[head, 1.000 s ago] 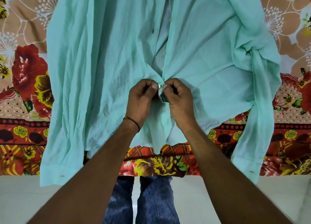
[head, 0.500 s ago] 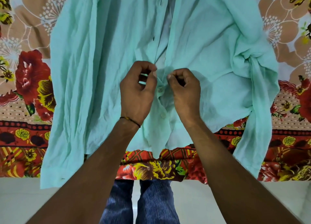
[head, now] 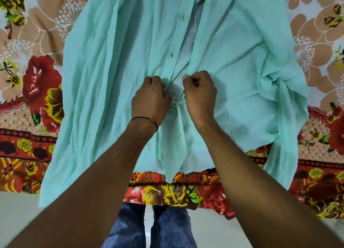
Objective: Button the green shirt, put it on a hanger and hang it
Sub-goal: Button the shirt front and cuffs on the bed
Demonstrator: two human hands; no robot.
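So the green shirt (head: 111,80) lies flat on the bed (head: 28,102), front side up. Its bottom edge is close to the person and hangs a little over the side. Lying flat like this makes the two front edges easy to line up.

The left hand (head: 150,100) sits on the edge with the holes. Its fingers (head: 152,80) are curled down tight into the cloth and bunch it up. The right hand (head: 201,95) is just beside it, on the other edge, where the buttons should be. Its thumb and fingers pinch a small fold of cloth. I cannot see a button between them, because the hand hides that spot. Both hands seem to pull their edges toward each other, so a hole and a button can meet.

Below the hands the two edges lie over each other, so that part looks closed. Above the hands the front gapes and the pale inside shows. Two dark holes (head: 172,55) wait on the left edge. I think the buttoning goes from the bottom up, and more than half is left to do. No hanger shows anywhere.

One sleeve (head: 283,128) is twisted on the right side and hangs off the bed. It may need smoothing before hanging. The cloth is thin and wrinkly, so it could slip out of a loose pinch.
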